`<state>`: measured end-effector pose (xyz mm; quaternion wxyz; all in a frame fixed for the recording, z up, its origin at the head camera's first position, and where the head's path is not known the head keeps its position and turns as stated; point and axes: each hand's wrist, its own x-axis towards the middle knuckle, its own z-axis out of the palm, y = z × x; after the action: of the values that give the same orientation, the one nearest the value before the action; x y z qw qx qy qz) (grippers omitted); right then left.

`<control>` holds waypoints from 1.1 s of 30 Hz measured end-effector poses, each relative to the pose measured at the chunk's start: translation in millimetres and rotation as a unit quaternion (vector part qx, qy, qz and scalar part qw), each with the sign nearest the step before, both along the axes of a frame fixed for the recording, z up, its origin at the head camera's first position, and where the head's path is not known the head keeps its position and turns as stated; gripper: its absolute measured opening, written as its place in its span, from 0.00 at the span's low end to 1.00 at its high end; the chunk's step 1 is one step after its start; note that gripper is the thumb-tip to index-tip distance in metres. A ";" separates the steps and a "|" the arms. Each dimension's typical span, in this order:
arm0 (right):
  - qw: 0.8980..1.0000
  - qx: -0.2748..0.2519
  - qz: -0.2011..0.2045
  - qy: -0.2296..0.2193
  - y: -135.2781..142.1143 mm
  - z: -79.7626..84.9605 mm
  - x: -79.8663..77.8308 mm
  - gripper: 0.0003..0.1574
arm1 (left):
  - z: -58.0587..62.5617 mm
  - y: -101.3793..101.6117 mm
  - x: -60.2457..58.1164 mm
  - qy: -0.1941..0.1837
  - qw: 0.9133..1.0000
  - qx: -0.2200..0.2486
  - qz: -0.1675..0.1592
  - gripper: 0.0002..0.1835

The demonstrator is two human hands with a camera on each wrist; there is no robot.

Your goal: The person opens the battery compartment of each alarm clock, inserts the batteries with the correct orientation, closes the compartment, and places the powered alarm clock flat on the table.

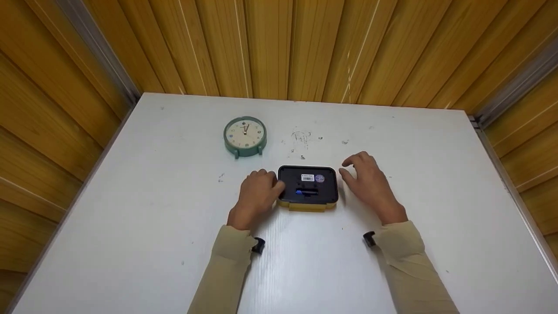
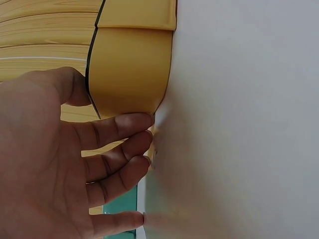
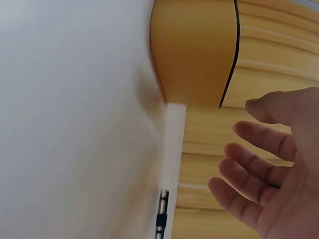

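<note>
A yellow box-shaped device [image 1: 307, 185] lies on the white table with its black back facing up. On that back are a barcode label [image 1: 307, 177], a round purple sticker [image 1: 319, 178] and a slot holding a dark cylinder with a blue end, like a battery [image 1: 307, 191]. My left hand [image 1: 258, 192] grips the device's left end, thumb at the black rim and index finger at the yellow side [image 2: 129, 69]. To the right of the device hovers my right hand [image 1: 368, 181], fingers loosely bent and apart from it; the right wrist view shows nothing between them.
Behind the device, to the left, a round green clock [image 1: 245, 136] with a cream face stands on the white table [image 1: 130, 209]. Dark scuff marks [image 1: 301, 138] spot the surface. Yellow wood-look panels [image 1: 270, 48] wall the back and both sides.
</note>
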<state>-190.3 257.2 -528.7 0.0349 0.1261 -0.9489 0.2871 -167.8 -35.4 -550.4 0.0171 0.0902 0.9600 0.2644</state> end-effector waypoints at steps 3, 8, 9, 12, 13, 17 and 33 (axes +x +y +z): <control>1.000 0.001 -0.011 -0.002 9.7 -4.2 -4.1 0.15 | -0.5 -0.4 -0.2 0.002 1.000 0.000 0.001 0.18; 1.000 -0.008 -0.022 -0.017 21.6 -11.2 -8.9 0.16 | -0.7 -0.3 -1.1 0.001 1.000 -0.002 0.002 0.18; 1.000 -0.008 -0.024 -0.017 23.4 -12.1 -9.4 0.16 | -0.6 -0.1 -1.4 0.000 1.000 -0.003 0.002 0.19; 1.000 -0.003 -0.030 -0.007 28.1 -13.8 -11.0 0.15 | 0.0 0.7 -2.0 -0.004 1.000 -0.005 0.002 0.19; 0.999 0.000 -0.032 -0.003 29.4 -14.0 -11.3 0.15 | 0.1 0.9 -2.1 -0.006 1.000 -0.005 0.003 0.19; 0.999 0.013 -0.040 -0.001 34.6 -15.6 -13.1 0.16 | 0.4 1.2 -1.9 -0.010 1.000 -0.006 0.004 0.19; 0.999 0.025 -0.004 -0.043 44.0 -15.9 -10.3 0.19 | -0.5 0.6 -2.2 -0.017 1.000 -0.007 0.003 0.19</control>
<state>-200.6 301.2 -544.6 -0.0082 0.1103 -0.9570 0.2680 -170.0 -34.8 -551.0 0.0332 0.0829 0.9617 0.2592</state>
